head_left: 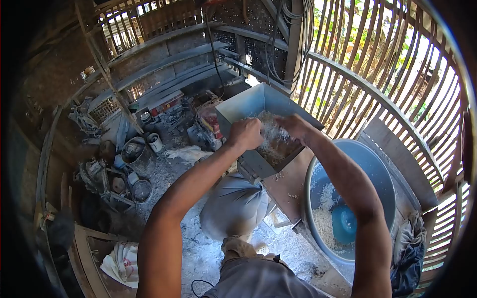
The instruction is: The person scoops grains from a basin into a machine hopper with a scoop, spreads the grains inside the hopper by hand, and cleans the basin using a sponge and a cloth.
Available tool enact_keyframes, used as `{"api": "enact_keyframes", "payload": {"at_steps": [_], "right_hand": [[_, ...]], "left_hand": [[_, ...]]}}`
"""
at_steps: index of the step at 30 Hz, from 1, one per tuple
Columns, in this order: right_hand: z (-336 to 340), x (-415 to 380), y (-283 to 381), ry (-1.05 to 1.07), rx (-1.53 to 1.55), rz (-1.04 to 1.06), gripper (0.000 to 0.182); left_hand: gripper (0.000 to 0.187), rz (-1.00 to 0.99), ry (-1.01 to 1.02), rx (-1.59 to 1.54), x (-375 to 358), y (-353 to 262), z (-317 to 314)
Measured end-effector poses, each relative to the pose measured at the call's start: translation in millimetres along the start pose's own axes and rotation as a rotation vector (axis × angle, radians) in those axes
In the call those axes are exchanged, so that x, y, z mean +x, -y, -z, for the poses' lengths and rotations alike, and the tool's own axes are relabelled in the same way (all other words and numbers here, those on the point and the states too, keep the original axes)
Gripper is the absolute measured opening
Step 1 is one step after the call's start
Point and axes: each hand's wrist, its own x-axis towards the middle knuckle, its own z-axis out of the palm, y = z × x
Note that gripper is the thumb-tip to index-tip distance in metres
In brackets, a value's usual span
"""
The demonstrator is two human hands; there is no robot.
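A square metal hopper (242,107) stands in front of me, with loose white grainy material (271,133) inside it. My left hand (247,133) is closed in a fist over the hopper's left side. Whether anything is in its fingers I cannot make out. Over the hopper's right side, my right hand (294,127) reaches down toward the white material, its fingers smeared by motion. To the right of the hopper sits a large grey-blue tub (385,186) with more white material. A blue bowl (344,224) lies in the tub.
A full grey sack (231,206) bulges below the hopper. A brown board (290,186) lies between hopper and tub. Buckets (136,151) and clutter stand on the dusty floor at left. A slatted wall (367,74) runs along the right, near a dark crumpled bag (410,253).
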Motion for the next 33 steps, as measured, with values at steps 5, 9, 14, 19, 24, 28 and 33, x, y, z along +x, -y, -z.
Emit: {"api": "enact_keyframes", "payload": {"at_steps": [5,9,14,19,24,28,33], "right_hand": [[33,-51,14,0.055,0.996,-0.019,0.027],[32,-154,22,-0.066,1.293,-0.072,0.033],[-61,-283,6,0.073,2.016,-0.303,0.038],[-238,-267,-40,0.593,2.306,-0.83,0.026],[-339,-200,-75,0.512,2.03,-0.878,0.022],[-418,-110,-98,0.501,2.149,-0.816,0.019],[-413,11,-42,0.278,2.07,-0.595,0.021]], "left_hand": [[0.019,0.033,-0.099,-0.166,14,-13,12],[0.021,-0.139,-0.047,-0.151,11,-30,1],[0.024,-0.236,0.118,-0.133,0,-41,-21],[0.026,-0.368,0.187,-0.139,-3,-42,-20],[0.021,-0.399,0.206,-0.176,-4,-42,-13],[0.025,-0.344,0.211,-0.247,-5,-42,-11],[0.025,-0.326,0.192,-0.282,-5,-41,-13]]}}
